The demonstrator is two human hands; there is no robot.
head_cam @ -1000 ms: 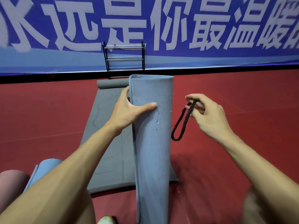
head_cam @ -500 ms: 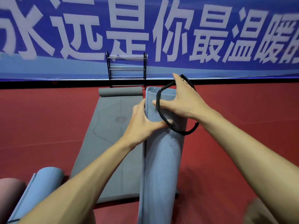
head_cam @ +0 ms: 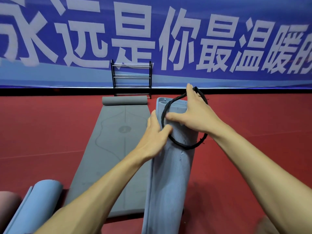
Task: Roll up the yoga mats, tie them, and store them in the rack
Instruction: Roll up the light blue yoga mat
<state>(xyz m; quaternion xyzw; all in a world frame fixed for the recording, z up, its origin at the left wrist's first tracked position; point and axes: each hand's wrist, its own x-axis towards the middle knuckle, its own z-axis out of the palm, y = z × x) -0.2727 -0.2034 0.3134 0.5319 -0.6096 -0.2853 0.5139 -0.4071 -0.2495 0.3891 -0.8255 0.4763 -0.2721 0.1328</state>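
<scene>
A rolled blue-grey yoga mat (head_cam: 168,179) stands upright in front of me. My left hand (head_cam: 156,134) grips its left side near the top. My right hand (head_cam: 194,114) holds a black loop strap (head_cam: 185,146) stretched over the mat's top end; the loop circles the upper part of the roll. A grey mat (head_cam: 111,149) lies flat on the red floor behind, its far end partly rolled (head_cam: 125,100). The black metal rack (head_cam: 131,78) stands against the wall beyond it.
A rolled light blue mat (head_cam: 37,203) and a pink roll (head_cam: 6,205) lie at the lower left. A blue banner with large white characters (head_cam: 152,39) covers the back wall. Red floor (head_cam: 253,124) stretches to the right.
My right hand carried the black strap from beside the mat up to its top and spread the loop around the roll. My left hand shifted higher on the mat.
</scene>
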